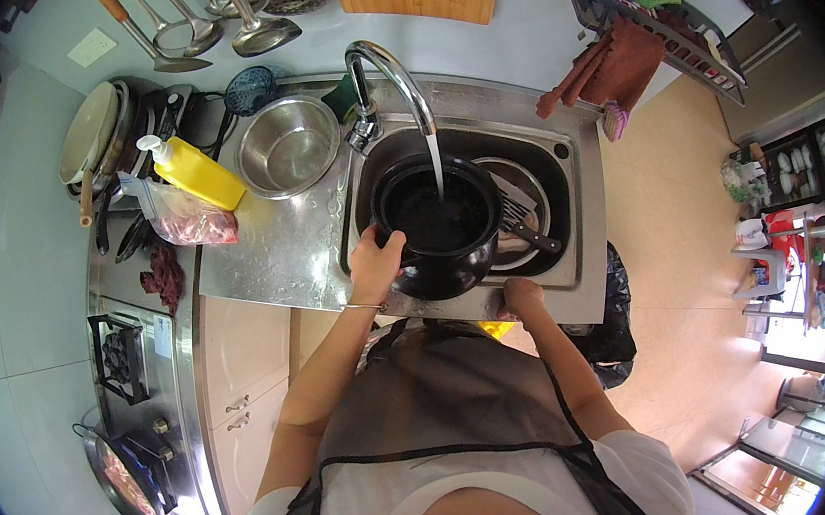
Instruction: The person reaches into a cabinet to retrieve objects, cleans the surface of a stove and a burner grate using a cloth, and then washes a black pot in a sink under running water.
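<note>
My left hand (375, 261) grips the left side of a black pot (444, 269), which is tilted towards me in the stainless steel sink (569, 241). Water runs from the curved chrome faucet (389, 71) into the pot. At the sink's front edge, my right hand (522, 297) is closed by the counter rim; whether it holds anything is hidden. Right of the pot, a metal basin (543, 195) lies in the sink with a black-handled slotted turner (535, 237) across it.
Left of the sink are a steel bowl (288, 148), a yellow pump bottle (200, 174) and a bag of meat (190, 220). A pan of food (127, 483) sits on the stove. A wire rack (691, 40) holding brown cloths (611, 63) hangs at right.
</note>
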A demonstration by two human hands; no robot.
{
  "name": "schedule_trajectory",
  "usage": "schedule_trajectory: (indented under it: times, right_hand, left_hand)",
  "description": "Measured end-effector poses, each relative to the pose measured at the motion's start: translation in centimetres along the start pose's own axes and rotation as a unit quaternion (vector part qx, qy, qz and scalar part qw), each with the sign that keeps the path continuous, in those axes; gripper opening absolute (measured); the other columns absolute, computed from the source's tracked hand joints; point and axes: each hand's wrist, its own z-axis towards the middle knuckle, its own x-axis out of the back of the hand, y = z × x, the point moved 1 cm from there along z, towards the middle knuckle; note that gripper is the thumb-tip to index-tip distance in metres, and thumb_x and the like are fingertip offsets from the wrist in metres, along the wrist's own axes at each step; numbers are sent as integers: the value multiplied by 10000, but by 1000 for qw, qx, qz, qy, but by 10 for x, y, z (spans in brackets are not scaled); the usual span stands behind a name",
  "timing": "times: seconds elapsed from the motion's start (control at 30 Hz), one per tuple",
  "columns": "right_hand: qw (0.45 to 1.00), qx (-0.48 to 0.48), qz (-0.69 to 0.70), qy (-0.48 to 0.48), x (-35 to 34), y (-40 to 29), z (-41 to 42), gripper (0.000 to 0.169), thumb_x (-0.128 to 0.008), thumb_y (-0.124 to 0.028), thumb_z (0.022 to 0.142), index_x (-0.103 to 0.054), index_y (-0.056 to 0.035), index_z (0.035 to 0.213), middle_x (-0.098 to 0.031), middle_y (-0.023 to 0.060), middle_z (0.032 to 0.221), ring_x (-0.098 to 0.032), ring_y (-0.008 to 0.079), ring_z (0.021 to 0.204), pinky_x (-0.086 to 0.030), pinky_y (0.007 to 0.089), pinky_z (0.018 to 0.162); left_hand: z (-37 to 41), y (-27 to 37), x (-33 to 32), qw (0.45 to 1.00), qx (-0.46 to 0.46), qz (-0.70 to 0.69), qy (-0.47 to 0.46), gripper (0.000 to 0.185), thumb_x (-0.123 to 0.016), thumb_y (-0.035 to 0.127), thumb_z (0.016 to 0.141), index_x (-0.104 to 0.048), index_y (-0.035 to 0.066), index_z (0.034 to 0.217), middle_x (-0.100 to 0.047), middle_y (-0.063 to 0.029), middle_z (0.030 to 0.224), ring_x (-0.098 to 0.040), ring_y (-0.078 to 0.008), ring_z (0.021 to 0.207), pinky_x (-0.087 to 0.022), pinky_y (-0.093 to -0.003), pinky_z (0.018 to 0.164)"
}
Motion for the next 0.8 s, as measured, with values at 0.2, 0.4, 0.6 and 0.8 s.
schedule_trajectory:
  times: [0.2, 0.4, 0.6, 0.8]
  right_hand:
    - [999, -1, 20, -27, -4, 3, 6, 467, -788, -281, 542, -639, -92, 942, -618, 120, 976, -594, 267, 920, -491, 357, 725]
    - [999, 7, 23, -21, -1, 1, 3, 482, -795, -300, 527, -640, -106, 940, -621, 104, 973, -596, 263, 915, -492, 363, 716]
    - [1000, 8, -6, -10, -1, 0, 2, 485, -796, -303, 522, -639, -109, 938, -624, 95, 967, -597, 260, 911, -492, 359, 713]
    - [1000, 15, 1, -2, 1, -1, -3, 494, -796, -294, 524, -635, -103, 950, -622, 98, 973, -595, 261, 917, -489, 357, 722]
  left_hand:
    - [-2, 2, -1, 1000, -12, -4, 8, 580, -546, 322, 685, -483, -70, 1108, -609, -176, 741, -613, -233, 554, -505, -302, 532]
    - [1, -1, -1, 1000, -2, -2, 9, 572, -546, 318, 687, -486, -57, 1114, -614, -178, 763, -616, -232, 560, -507, -303, 537]
    - [0, -1, -1, 1000, -4, -13, 10, 574, -548, 317, 687, -485, -45, 1127, -618, -166, 763, -615, -228, 557, -510, -300, 536]
    - [-3, 3, 0, 1000, 4, -8, 15, 569, -555, 315, 684, -491, -30, 1132, -618, -158, 749, -612, -221, 542, -508, -294, 519]
